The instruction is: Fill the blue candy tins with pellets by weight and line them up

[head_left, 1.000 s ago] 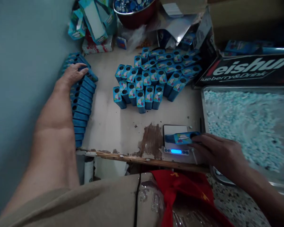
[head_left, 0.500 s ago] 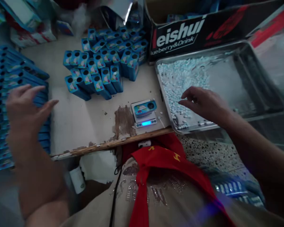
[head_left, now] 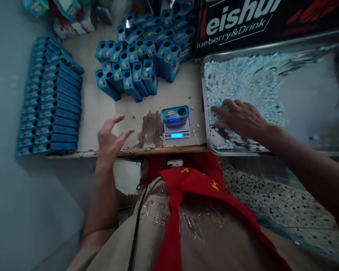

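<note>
My left hand (head_left: 111, 137) hovers over the table's front part with thumb and fingers apart, holding nothing. To its right, a blue tin (head_left: 175, 116) with a dark round hole in its top stands on a small white scale (head_left: 177, 135) with a lit blue display. My right hand (head_left: 240, 118) is palm down on the small pale-blue candies (head_left: 248, 75) in the metal tray (head_left: 207, 139), its fingers spread over the left part of the pile. Nothing is seen gripped under it.
Rows of blue tins (head_left: 53, 113) stand at the left, and a looser group of tins (head_left: 130, 67) at the back middle. A black printed carton (head_left: 243, 28) is behind the tray. A few stray candies (head_left: 198, 125) lie beside the scale.
My left hand has moved right, from beside the left rows toward the scale. My right hand has come down onto the candies and spread its fingers. The view has shifted left.
</note>
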Tool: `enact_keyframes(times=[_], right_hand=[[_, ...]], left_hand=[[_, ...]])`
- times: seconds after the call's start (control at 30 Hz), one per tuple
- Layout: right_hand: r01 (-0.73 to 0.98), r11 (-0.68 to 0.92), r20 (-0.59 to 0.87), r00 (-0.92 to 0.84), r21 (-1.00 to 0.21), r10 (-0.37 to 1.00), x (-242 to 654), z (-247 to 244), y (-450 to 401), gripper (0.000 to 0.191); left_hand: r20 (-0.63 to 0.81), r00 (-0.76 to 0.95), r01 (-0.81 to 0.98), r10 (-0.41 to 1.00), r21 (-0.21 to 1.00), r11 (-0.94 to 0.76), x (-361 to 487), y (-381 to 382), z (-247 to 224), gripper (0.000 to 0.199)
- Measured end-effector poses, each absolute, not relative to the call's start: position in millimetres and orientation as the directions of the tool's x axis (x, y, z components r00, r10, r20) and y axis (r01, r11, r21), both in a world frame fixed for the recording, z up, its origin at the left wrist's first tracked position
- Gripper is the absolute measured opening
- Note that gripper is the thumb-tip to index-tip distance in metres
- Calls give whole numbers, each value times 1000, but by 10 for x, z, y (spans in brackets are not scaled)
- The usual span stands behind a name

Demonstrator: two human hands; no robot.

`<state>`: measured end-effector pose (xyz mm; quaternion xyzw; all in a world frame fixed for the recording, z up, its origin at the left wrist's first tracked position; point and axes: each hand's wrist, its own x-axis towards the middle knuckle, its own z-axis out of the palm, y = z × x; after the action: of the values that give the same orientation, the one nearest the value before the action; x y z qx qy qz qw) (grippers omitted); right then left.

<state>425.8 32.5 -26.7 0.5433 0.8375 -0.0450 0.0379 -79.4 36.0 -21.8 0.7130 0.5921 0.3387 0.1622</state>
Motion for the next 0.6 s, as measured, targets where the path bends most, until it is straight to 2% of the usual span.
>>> enact_keyframes(times=[0.07,0.17,0.23,0.3,0.37,0.43,0.5,0.57,0.6], right_hand=[[897,442,-147,-441,-32,885,4243,-251,373,33],[923,361,-78,-373,-133,925,4258,-228,328,28],[920,254,31,-256,-298,966,4233,-205,260,27],[826,160,109,-120,-540,987,4157,-184,215,25],[620,71,77,-17,-781,997,4047,-183,226,26],[391,-12,-6,15,-920,1000,3950,-209,290,31],[334,-26,-24,11,-942,1000,3904,-244,369,31],[489,43,47,-4,-871,999,3920,-254,414,25],[604,88,82,-37,-792,996,3945,-241,414,21]], left_hand=[[223,88,653,971,723,-226,-383,363,-325,85],[156,162,576,974,787,-222,168,443,-526,88],[135,184,566,974,795,-217,407,523,-630,81],[112,177,556,978,808,-193,534,597,-677,67],[98,178,522,979,834,-178,580,655,-662,55],[93,202,485,975,855,-183,579,697,-604,49],[75,239,480,968,857,-185,561,724,-529,47],[45,267,495,963,850,-177,541,735,-463,45],[35,277,503,960,846,-176,532,735,-440,46]])
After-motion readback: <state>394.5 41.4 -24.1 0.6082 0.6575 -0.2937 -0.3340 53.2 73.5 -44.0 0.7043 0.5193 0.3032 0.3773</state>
